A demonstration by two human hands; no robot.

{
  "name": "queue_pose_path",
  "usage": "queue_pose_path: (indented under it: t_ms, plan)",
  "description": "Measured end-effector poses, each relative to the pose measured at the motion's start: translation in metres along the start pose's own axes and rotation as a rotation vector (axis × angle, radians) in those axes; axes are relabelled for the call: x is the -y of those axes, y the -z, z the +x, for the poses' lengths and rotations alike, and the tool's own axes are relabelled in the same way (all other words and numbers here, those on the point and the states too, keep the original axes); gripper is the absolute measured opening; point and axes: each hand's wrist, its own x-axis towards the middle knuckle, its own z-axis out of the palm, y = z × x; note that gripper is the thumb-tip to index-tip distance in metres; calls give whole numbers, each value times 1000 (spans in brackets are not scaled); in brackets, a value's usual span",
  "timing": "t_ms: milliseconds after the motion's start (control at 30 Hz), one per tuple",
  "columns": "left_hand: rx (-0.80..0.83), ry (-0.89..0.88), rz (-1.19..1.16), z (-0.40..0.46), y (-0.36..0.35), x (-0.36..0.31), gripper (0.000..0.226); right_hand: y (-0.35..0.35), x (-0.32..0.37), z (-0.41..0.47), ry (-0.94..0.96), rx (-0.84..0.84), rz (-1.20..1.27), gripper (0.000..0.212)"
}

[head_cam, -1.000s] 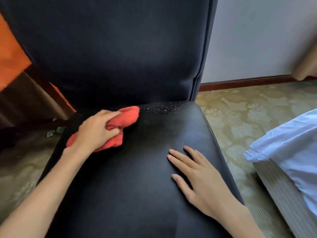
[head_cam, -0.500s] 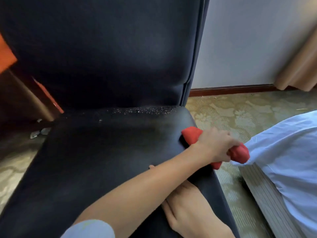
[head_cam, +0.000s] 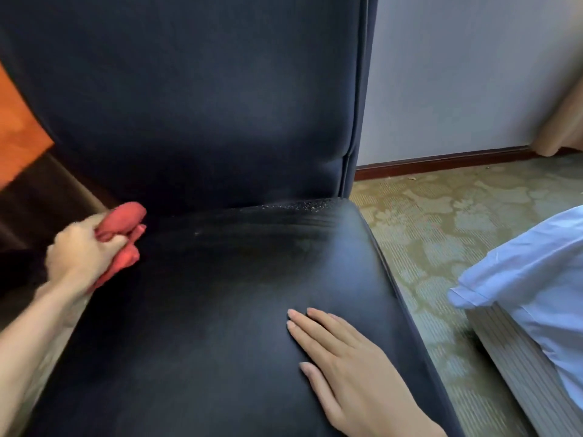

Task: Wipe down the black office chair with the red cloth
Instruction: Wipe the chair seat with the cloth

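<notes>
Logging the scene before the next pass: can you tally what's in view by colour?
Black: 1, the office chair
Red: 1, the cloth, gripped by the left hand
White: 1, the bed sheet
Beige: 1, the curtain
Green patterned: 1, the carpet
Total: 5 things, plus 2 hands; the right hand lies flat on the seat.

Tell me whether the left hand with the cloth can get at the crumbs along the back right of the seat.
Probably yes. The left hand grips the red cloth at the seat's back left, and the seat lies bare between it and the crumbs. The right hand rests flat nearer the front.
</notes>
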Motion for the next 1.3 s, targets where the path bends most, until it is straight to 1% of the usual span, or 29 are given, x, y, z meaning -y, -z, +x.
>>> queue_pose_path:
  t_ms: [33, 67, 133, 233, 300, 367, 433, 500, 600, 700, 767, 833, 867, 900, 933, 967, 1000, 1033, 1067, 1100, 1133, 1200, 1300]
  plan:
    - [-31, 1, 17, -1, -3, -21, 48, 0, 0, 0, 3, 4, -9, 49]
    - [-51, -45, 14, -6, -5, -52, 45, 0, 0, 0, 4, 6, -15, 49]
    - [14, -234, 21, -25, -16, -129, 38, 0, 1, 1, 7, -2, -16, 49]
    - [136, -542, 74, -69, -27, -259, 34, -3, 2, 2, 22, -46, -6, 47]
    - [207, -720, 84, -90, -25, -324, 29, -7, 2, 1, 27, -67, 5, 49]
    - [243, -878, 97, -99, -21, -362, 27, -10, 2, 2, 25, -76, 2, 51]
    - [292, -954, 159, -98, -22, -375, 33, -11, 4, 3, 10, -82, -7, 54]
    - [323, -919, 170, -86, -24, -362, 37, -9, 6, 3, -5, -77, -14, 55]
    - [294, -713, 83, -52, -19, -290, 40, -6, 10, 1, -28, -93, 0, 54]
    - [259, -467, 140, -16, -3, -179, 45, -3, 8, 0, -24, -87, 12, 53]
    - [248, -255, 201, 0, 15, -106, 46, -3, 5, 0, 1, -86, 5, 53]
    - [253, -55, 263, 23, 29, -34, 39, -3, 3, 0, 14, -74, -4, 53]
    - [299, 41, 301, 53, 17, 18, 36, -3, 2, 0, 16, -67, -5, 53]
    - [324, 99, 252, 92, -7, 78, 43, -4, 0, 1, 17, -68, -5, 53]
    - [359, 87, 236, 120, -27, 125, 56, -5, 0, 1, 17, -70, -1, 53]
    - [337, 67, 223, 134, -37, 151, 60, -6, -1, 1, 16, -77, 2, 53]
    - [251, 48, 189, 134, -42, 150, 54, -7, -1, 2, 20, -85, 1, 53]
    - [168, 24, 184, 117, -34, 132, 42, -8, -1, 3, 25, -102, -17, 53]
    - [139, -25, 177, 87, -15, 92, 36, -6, -1, 4, 28, -94, -30, 53]
    - [135, -64, 142, 53, 10, 42, 34, -5, -1, 4, 30, -73, -29, 52]
    - [139, -106, 116, 31, 18, 3, 34, -5, -1, 4, 34, -50, -21, 52]
    - [173, -191, 126, 11, 6, -60, 34, -2, -1, 4, 44, -22, -5, 50]
    - [162, -268, 180, -14, -12, -144, 30, -1, -2, 5, 51, -50, 24, 48]
